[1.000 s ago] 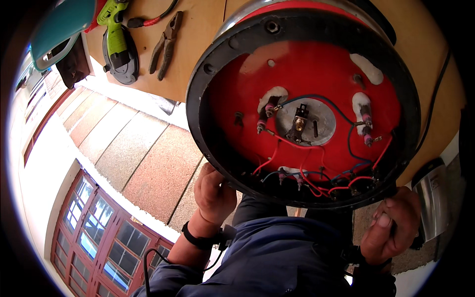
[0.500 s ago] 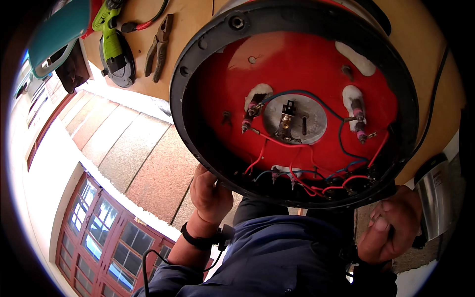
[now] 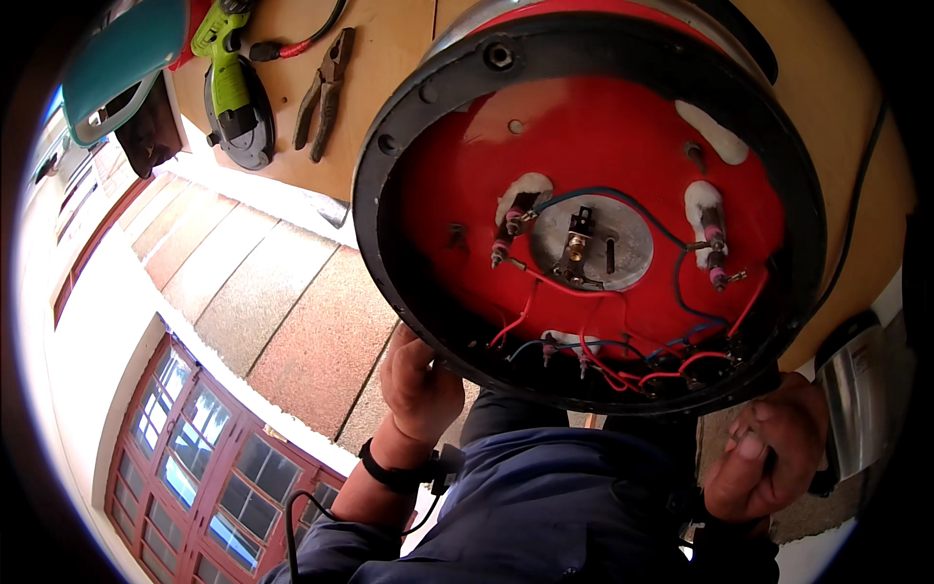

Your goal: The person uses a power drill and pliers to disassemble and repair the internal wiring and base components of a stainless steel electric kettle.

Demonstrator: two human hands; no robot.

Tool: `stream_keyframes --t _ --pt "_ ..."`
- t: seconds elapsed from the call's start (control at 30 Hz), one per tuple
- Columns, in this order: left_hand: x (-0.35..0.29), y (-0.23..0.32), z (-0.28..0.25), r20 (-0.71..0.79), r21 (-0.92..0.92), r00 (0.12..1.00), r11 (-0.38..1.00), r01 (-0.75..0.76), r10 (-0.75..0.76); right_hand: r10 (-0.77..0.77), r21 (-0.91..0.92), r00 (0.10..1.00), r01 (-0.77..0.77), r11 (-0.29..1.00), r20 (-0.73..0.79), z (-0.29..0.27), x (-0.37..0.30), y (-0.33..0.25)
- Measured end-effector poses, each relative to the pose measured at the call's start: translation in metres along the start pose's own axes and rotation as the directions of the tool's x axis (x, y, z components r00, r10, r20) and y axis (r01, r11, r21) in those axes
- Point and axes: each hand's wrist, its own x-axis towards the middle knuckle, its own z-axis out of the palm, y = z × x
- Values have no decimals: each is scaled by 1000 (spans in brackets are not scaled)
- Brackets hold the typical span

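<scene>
A large round electric appliance [image 3: 467, 156], with its underside open toward me, fills the upper middle. Inside its black rim lies a red plate with a metal disc [image 3: 628, 238], a small thermostat-like part [image 3: 578, 248], several white-pasted terminals and red and blue wires [image 3: 623, 195]. My left hand [image 3: 420, 389] is closed at the lower left rim, its fingertips partly hidden behind it. By the lower right rim, my right hand [image 3: 773, 448] is curled, thumb against fingers; whatever it pinches cannot be made out.
The wooden tabletop [image 3: 389, 58] carries pliers [image 3: 324, 92], a green-and-black tool [image 3: 233, 88] and a red-tipped cable [image 3: 292, 49] at the left. A teal container [image 3: 117, 63] is beyond them. Beside my right hand is a shiny metal cylinder [image 3: 856, 399].
The appliance has shifted a little right and down, and more of its silver and red side shows at the top. Both hands stay near the same rim spots.
</scene>
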Motion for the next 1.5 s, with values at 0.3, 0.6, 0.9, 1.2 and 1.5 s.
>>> stream_keyframes --t 0.3,0.6,0.9,1.2,1.5 --pt "3 6 0 4 65 1000 998 21 -22 28 -39 1000 -28 999 1 -1 -2 -3" --pt "-2 12 4 67 -118 951 944 307 -301 83 -137 996 -84 987 -15 -3 -10 -2" --pt "10 18 3 127 -140 948 941 309 -292 59 -138 998 -60 989 -6 -2 -1 -22" --pt "-1 14 12 157 -385 833 744 546 -530 -115 -48 950 135 990 291 46 52 -50" --pt "10 12 0 139 -134 975 973 190 -172 11 -150 816 93 984 579 63 78 -61"
